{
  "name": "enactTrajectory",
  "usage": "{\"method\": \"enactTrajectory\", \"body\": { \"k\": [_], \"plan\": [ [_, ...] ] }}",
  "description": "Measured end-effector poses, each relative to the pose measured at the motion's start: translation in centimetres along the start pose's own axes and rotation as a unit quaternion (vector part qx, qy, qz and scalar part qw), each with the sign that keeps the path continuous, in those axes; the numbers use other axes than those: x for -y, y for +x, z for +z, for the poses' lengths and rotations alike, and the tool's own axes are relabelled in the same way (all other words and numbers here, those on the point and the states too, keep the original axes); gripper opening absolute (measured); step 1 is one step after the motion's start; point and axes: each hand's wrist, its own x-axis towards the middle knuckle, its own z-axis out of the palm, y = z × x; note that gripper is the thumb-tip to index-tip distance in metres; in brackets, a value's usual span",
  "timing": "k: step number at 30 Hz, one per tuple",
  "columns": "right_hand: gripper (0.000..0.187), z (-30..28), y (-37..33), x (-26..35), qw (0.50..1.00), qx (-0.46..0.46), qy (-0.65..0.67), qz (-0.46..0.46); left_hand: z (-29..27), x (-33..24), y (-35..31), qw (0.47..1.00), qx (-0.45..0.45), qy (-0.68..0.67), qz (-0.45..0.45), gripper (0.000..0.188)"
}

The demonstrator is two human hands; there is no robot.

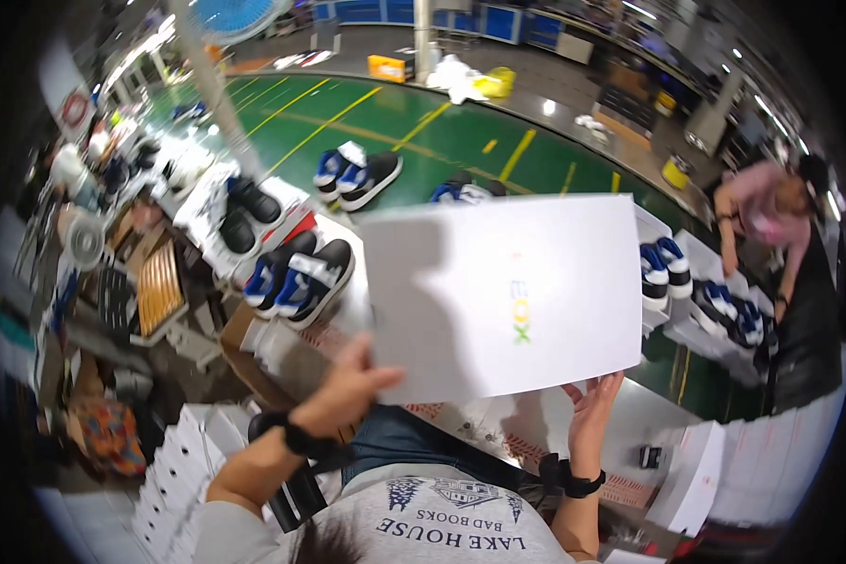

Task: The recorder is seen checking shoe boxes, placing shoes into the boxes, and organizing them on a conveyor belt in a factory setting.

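Here, the left hand (350, 383) pinches and the spread right hand (592, 404) props a long white cardboard box (555, 273), crossways just ahead.

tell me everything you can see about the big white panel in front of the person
The white panel is broad, roughly rectangular and smooth, looking like cardboard. Small multicoloured lettering runs down its face, a little right of centre; a grey shadow covers much of the left part. It is held up in front of the body, face toward the camera. The left hand grips its lower left corner; the right hand meets the lower edge near the right corner.
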Motion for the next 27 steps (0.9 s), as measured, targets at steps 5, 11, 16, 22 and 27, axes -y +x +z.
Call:
{"method": "enactTrajectory", "body": {
  "k": [5, 11, 16, 22, 27],
  "plan": [
    [0.063, -0.5, 1.8, -0.1, 0.993, -0.024, -0.093, 0.065, 6.8, 7.0, 2.2, 0.910, 0.371, 0.118, -0.146, 0.039],
    [0.083, 0.0, -0.9, 2.0, 0.840, 0.174, -0.495, -0.142, 2.4, -6.1, 11.4, 0.835, 0.476, 0.216, -0.173, 0.027],
    [0.088, 1.3, -4.4, 3.5, 0.732, 0.306, -0.600, -0.103, 0.0, -2.4, 30.1, 0.910, 0.033, 0.362, 0.200, 0.027],
    [0.058, 1.7, -4.7, 0.4, 0.729, 0.335, -0.530, -0.276, 1.8, 4.5, 40.5, 0.877, -0.099, 0.437, 0.171, 0.049],
    [0.048, 1.5, -1.7, 7.6, 0.766, 0.270, -0.477, -0.335, 1.5, 0.9, 39.0, 0.937, -0.071, 0.301, 0.162, 0.020]
  ]
}}
